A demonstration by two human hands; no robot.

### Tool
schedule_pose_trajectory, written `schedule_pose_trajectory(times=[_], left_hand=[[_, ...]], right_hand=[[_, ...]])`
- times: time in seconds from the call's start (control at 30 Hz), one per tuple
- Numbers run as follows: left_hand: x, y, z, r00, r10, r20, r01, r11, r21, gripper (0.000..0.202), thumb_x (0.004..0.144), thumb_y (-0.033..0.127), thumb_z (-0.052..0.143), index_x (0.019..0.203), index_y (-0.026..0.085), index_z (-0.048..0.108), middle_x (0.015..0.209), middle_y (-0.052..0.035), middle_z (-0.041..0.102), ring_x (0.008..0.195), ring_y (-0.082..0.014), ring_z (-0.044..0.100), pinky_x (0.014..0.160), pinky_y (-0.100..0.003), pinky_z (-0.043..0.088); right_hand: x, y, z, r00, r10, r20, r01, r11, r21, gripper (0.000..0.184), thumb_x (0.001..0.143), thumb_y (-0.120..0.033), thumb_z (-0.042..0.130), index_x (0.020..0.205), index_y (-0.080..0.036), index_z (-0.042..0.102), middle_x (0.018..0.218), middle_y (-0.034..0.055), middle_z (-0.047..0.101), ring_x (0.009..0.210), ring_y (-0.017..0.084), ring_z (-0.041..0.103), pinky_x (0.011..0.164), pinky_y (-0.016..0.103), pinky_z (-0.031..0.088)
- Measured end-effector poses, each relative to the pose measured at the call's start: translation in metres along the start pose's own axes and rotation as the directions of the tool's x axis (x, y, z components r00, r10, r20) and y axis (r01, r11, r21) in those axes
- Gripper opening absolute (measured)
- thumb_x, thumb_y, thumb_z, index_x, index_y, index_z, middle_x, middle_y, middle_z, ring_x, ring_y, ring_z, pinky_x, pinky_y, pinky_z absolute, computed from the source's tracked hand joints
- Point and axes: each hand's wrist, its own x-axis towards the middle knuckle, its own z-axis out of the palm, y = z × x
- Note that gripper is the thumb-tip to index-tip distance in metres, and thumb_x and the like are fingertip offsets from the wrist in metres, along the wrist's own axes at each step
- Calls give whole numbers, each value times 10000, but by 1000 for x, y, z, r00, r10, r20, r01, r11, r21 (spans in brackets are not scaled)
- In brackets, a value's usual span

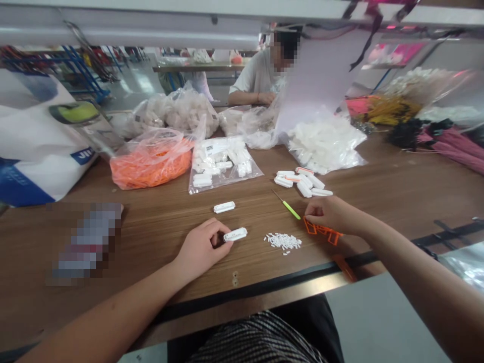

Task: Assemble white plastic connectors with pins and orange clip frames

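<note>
Left hand gripping connector between thumb and fingers, left of peg pile; second connector lying left of pile and beyond; right hand, fingertips drawn together, at orange clips right of pile; cannot tell whether one is pinched; green pick beyond pile; connector cluster farther beyond; orange bag, clear bag beyond pile to left
</note>
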Motion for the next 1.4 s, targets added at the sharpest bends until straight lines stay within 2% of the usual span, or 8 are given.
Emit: schedule_pose_trajectory(times=[0.27, 0.5, 0.6, 0.7, 0.83, 1.03, 1.2, 1.4], left_hand=[[-1, 4, 2, 999, -43, -6, 42, 998, -36, 96, 758, 257, 616, 821, 205, 666, 641, 48, 465, 553, -101, 451, 559, -233, 362], [-3, 9, 0, 999, -8, 31, 8, 1000, 9, 276, 731, 312, 699, 989, 221, 664, 827, 14, 587, 630, -117, 514, 648, -269, 440], [-2, 7, 5, 999, 22, 37, -24, 997, 68, 417, 749, 351, 730, 1136, 244, 619, 1016, -13, 627, 744, -153, 578, 748, -320, 475], [1, 5, 11, 995, 89, 39, -93, 991, 92, 238, 855, 310, 642, 1084, 243, 640, 1003, -24, 655, 911, -199, 597, 852, -362, 468], [6, 4, 11, 999, 30, 22, -26, 988, -153, 189, 867, 297, 629, 1035, 216, 662, 964, -29, 670, 802, -168, 581, 773, -340, 485], [10, 2, 2, 959, -103, 264, 264, 665, -699, 353, 886, 391, 591, 1178, 200, 643, 797, -2, 616, 565, -73, 501, 513, -205, 421], [6, 6, 3, 910, -81, 406, 405, 377, -833, 375, 829, 378, 675, 1144, 181, 622, 1032, -91, 647, 820, -155, 648, 522, -187, 494], [-1, 14, 8, 941, -96, 325, 330, 485, -810, 524, 858, 281, 637, 1357, 263, 478, 1048, -80, 636, 915, -178, 623, 529, -178, 493]], right_hand=[[-15, -44, -16, 983, 45, -180, -5, 976, 218, 155, 739, -370, 673, 663, -237, 700, 547, 10, 642, 483, 140, 566, 415, 258, 410], [-7, -120, 18, 991, -81, -102, 119, 885, 450, 158, 826, -310, 624, 731, -199, 683, 585, -2, 636, 502, 100, 524, 450, 233, 403], [0, -124, 24, 980, -98, -171, 168, 868, 468, 152, 823, -294, 630, 724, -189, 676, 587, -5, 615, 500, 93, 500, 455, 232, 400], [5, -121, 28, 964, -120, -238, 223, 853, 471, 145, 806, -292, 644, 711, -186, 675, 696, 15, 644, 551, 99, 531, 487, 236, 428], [8, -120, 34, 963, -127, -239, 237, 825, 514, 149, 795, -301, 649, 711, -180, 667, 678, 13, 645, 549, 104, 534, 490, 241, 428], [6, -123, 36, 966, -172, -193, 251, 800, 544, 155, 816, -309, 636, 736, -181, 666, 616, -10, 631, 536, 98, 520, 500, 233, 418], [4, -133, 36, 946, -260, -192, 322, 805, 499, 135, 829, -275, 624, 738, -188, 673, 644, -10, 654, 549, 92, 527, 518, 232, 429], [7, -139, 45, 916, -287, -281, 389, 811, 438, 156, 849, -284, 605, 740, -198, 675, 666, -8, 674, 546, 89, 539, 523, 240, 429]])
